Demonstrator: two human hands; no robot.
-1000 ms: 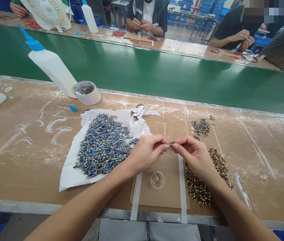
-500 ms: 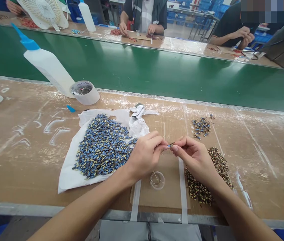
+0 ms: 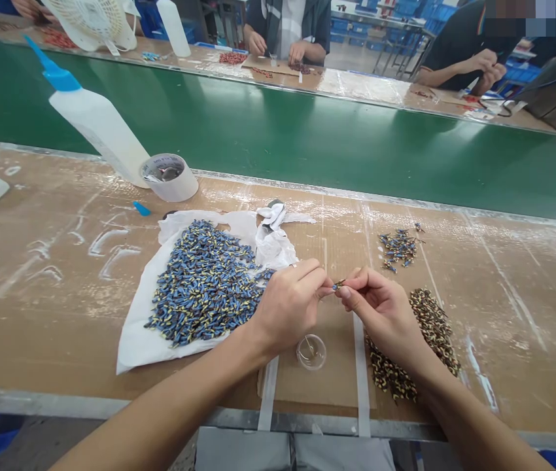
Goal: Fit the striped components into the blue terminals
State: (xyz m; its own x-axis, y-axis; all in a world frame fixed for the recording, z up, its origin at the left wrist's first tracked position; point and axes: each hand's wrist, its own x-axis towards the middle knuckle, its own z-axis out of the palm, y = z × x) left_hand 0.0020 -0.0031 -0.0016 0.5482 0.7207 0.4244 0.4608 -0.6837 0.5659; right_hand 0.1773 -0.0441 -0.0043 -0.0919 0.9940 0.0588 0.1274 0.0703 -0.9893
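Observation:
In the head view my left hand [image 3: 290, 304] and my right hand [image 3: 383, 311] meet above the middle of the bench. Their thumbs and fingertips pinch one tiny blue-and-dark piece [image 3: 337, 286] between them; its exact kind is too small to make out. Under my left wrist lies a heap of small blue, yellow and dark pieces [image 3: 204, 281] on a white sheet [image 3: 133, 347]. My right forearm partly covers a pile of dark and cream pieces [image 3: 432, 327]. Just below the hands stands a small clear cup [image 3: 311, 353] with a thin stick in it.
A small group of blue-tipped pieces [image 3: 398, 247] lies to the right. Crumpled white paper [image 3: 274, 239], a tape roll [image 3: 173, 180], a blue cap [image 3: 141, 209] and a white bottle [image 3: 96, 127] stand or lie farther left. Beyond the green belt [image 3: 307, 144], other people work.
Both hands stay together, with the left fingers shifted slightly on the small piece. The whole view has moved a little, and a person across the belt has raised one hand.

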